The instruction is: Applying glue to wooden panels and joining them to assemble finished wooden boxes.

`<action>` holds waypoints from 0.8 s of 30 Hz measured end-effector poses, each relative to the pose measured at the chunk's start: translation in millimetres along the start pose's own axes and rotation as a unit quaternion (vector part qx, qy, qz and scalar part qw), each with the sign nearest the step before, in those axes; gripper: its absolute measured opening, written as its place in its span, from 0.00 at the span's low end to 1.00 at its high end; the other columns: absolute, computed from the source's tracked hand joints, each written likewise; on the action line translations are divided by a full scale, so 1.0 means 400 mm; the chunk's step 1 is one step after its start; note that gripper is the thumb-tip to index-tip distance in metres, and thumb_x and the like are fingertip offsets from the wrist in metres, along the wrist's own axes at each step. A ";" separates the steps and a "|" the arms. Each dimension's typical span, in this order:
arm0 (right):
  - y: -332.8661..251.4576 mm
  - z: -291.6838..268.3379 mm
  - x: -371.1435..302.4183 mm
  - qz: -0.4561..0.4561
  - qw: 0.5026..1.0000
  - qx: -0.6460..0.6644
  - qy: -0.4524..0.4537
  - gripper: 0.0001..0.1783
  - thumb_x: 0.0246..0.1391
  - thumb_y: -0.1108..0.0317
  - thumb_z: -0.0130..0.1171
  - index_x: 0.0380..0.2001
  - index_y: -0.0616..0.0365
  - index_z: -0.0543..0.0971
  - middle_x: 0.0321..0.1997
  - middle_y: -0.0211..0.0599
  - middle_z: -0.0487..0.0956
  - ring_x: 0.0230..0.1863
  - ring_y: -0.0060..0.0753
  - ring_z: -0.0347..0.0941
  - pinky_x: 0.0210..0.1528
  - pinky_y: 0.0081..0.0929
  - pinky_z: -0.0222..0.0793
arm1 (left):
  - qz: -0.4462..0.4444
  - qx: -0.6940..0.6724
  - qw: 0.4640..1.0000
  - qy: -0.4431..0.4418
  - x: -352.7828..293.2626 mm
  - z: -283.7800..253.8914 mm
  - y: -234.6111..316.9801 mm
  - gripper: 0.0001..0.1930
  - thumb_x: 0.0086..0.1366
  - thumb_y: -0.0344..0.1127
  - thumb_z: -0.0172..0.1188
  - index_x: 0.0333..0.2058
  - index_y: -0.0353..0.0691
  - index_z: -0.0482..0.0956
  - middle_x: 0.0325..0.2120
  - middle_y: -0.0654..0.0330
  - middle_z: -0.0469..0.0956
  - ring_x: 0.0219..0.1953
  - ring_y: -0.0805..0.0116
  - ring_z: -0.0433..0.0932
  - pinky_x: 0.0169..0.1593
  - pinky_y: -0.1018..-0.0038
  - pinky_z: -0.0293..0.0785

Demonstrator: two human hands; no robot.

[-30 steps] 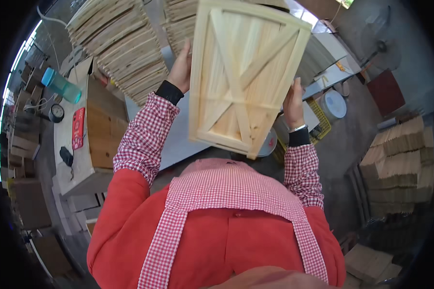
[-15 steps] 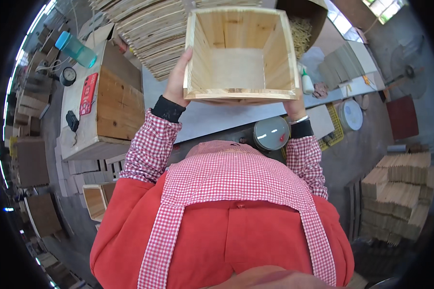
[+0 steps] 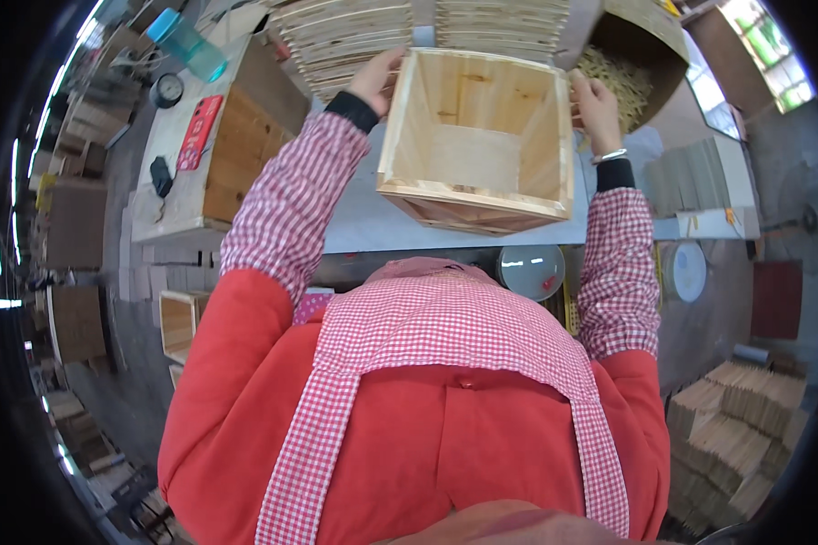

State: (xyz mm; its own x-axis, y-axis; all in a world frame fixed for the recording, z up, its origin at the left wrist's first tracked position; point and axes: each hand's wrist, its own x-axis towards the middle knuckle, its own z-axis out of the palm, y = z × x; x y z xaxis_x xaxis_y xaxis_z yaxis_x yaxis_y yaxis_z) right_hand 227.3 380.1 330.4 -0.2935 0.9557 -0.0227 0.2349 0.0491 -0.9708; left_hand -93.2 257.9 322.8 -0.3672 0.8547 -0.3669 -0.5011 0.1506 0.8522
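An open-topped wooden box (image 3: 475,202) stands on the white tabletop in front of me, its inner walls and pale bottom showing. At its far left corner is my left hand (image 3: 379,84), fingers curled behind the edge and partly hidden. My right hand (image 3: 597,113) is at the far right corner, its bent fingers against the outer side. Both hands appear to grip the box from the two sides.
Stacked wooden slats (image 3: 341,45) lie behind the box. A carton (image 3: 656,36) with shredded filler is at the far right. A lidded bucket (image 3: 532,271) sits below the table's near edge. Leftward, a bench holds a teal bottle (image 3: 187,44) and a red phone (image 3: 198,133).
Both hands have shifted from the box's near sides to its far corners. The box has turned slightly and now sits farther right in the picture, with more of its front showing.
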 end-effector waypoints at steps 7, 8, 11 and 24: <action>0.066 0.042 0.095 0.021 0.999 0.016 -0.032 0.18 0.58 0.54 0.55 0.38 0.59 0.78 0.30 0.31 0.77 0.32 0.20 0.72 0.38 0.19 0.69 | 0.000 0.056 0.997 0.057 0.029 0.036 0.004 0.13 0.60 0.39 0.61 0.39 0.38 0.77 0.37 0.58 0.76 0.36 0.66 0.74 0.43 0.68 0.74; 0.075 0.046 0.101 0.005 0.999 0.046 -0.016 0.17 0.58 0.55 0.54 0.38 0.59 0.78 0.30 0.31 0.77 0.33 0.20 0.73 0.40 0.20 0.68 | 0.016 0.080 0.995 0.061 0.033 0.034 0.004 0.13 0.60 0.39 0.61 0.39 0.37 0.77 0.35 0.58 0.77 0.35 0.66 0.75 0.43 0.68 0.75; 0.108 0.038 0.121 -0.103 0.993 0.058 0.017 0.17 0.58 0.57 0.54 0.37 0.62 0.78 0.30 0.34 0.78 0.36 0.22 0.73 0.43 0.21 0.68 | 0.012 0.108 0.992 0.064 0.058 0.041 0.000 0.13 0.61 0.40 0.59 0.38 0.35 0.77 0.30 0.57 0.79 0.30 0.66 0.79 0.39 0.67 0.77; 0.444 -0.144 -0.013 -0.119 0.955 -0.168 0.214 0.16 0.55 0.61 0.56 0.39 0.63 0.78 0.30 0.41 0.80 0.34 0.36 0.77 0.37 0.30 0.71 | 0.153 0.394 0.904 0.060 0.030 0.017 0.047 0.17 0.67 0.43 0.52 0.42 0.33 0.77 0.37 0.56 0.79 0.39 0.69 0.77 0.44 0.74 0.73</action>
State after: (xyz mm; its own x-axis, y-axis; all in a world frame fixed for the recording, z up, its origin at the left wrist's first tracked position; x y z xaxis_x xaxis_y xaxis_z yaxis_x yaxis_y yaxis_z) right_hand 323.8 400.5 171.9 0.0128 0.9336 0.3581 0.5142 0.3010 -0.8031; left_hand -101.8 274.3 336.8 -0.5009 0.8630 -0.0662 0.3354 0.2640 0.9043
